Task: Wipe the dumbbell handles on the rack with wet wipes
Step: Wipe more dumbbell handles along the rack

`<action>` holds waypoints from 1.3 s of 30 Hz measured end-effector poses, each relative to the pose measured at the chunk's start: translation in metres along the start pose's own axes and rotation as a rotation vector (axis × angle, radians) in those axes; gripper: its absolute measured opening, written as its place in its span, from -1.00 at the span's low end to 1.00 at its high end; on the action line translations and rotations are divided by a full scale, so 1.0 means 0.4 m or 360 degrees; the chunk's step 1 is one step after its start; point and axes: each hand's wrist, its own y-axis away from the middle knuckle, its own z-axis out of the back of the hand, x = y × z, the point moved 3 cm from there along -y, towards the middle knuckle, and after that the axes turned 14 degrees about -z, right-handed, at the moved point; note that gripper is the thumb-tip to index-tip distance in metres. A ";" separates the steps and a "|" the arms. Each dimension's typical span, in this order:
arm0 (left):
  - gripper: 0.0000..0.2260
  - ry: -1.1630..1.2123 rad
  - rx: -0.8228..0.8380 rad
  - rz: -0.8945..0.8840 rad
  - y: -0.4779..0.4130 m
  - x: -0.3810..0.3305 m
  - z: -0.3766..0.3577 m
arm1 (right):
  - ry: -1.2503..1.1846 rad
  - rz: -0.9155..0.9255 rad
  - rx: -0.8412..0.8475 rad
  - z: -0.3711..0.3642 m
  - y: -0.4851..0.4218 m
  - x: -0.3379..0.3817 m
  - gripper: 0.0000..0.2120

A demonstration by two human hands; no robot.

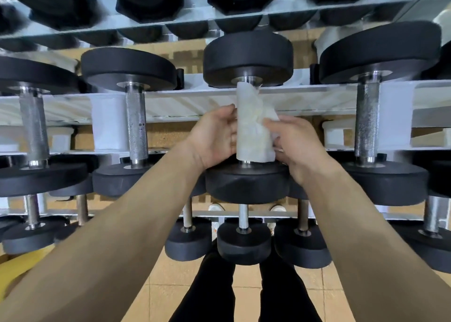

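A crumpled white wet wipe [253, 126] is wrapped around the steel handle of a black, round-headed dumbbell [247, 60] on the middle tier of a white metal rack [185, 104], covering the grip almost from one head to the other; only short bare stubs of polished bar show at each end. The left hand [214, 136] curls against the wipe's left side, thumb on the cloth, while the right hand [296, 146] closes on its right edge, fingertips pinching the loose folds. Both bare forearms reach up from the bottom of the view.

Neighbouring dumbbells sit to either side, their handles bare: one to the left [136, 126] shows fine cross-hatched knurling, another to the right [367, 121] a coarser, glittering grip. Matte black rubber heads line the tier above, and smaller dumbbells [244, 238] hang on the tier below, partly hidden by the arms. Beneath the rack lies a tan tiled floor [156, 295], with the person's dark trouser legs [212, 292] between the arms and a yellow object [22, 265], blurred, at the lower left.
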 end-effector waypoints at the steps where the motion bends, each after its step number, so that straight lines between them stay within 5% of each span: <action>1: -0.54 0.0033 0.0008 0.0008 -0.013 0.004 -0.004 | -0.0079 0.0036 0.0015 0.008 -0.001 0.007 -0.88; 8: -0.61 0.0360 0.0196 0.0109 -0.038 0.016 -0.013 | -0.0267 0.0338 0.0267 -0.007 0.037 0.024 -0.89; 12: -0.57 0.0499 0.0249 0.0090 -0.043 0.011 -0.006 | 0.0107 0.0613 0.0245 -0.046 0.082 0.036 -0.89; 15: -0.72 0.0501 0.0297 0.0014 -0.026 -0.004 -0.009 | 0.0419 0.0743 0.0212 -0.077 0.107 0.045 -0.91; 18: -0.73 0.0436 0.0336 -0.0104 -0.015 -0.004 0.011 | 0.0455 0.0702 0.0275 -0.085 0.116 0.037 -0.90; 22: -0.77 0.0400 0.0385 -0.0247 0.001 -0.001 0.036 | -0.0037 0.0489 0.0413 -0.053 0.129 0.027 -0.81; 26: -0.83 0.0022 0.0055 -0.0400 0.008 -0.006 0.033 | -0.0281 0.0408 0.0232 -0.013 0.117 0.018 -0.83; 29: -0.87 -0.0448 -0.0507 -0.0576 0.020 -0.010 0.048 | -0.0565 0.0166 0.0168 0.018 0.073 0.016 -0.84; 32: -0.90 -0.0658 -0.0880 -0.0830 0.043 -0.035 0.073 | -0.0461 0.0080 0.0022 0.042 0.024 0.025 -0.83; 35: -0.83 -0.0669 -0.0880 -0.0876 0.062 -0.053 0.063 | -0.0317 0.0105 -0.0135 0.052 -0.028 0.025 -0.85; 39: -0.59 -0.0654 -0.0614 -0.0445 0.065 -0.043 0.048 | -0.0194 0.0081 -0.0231 0.044 -0.071 0.023 -0.80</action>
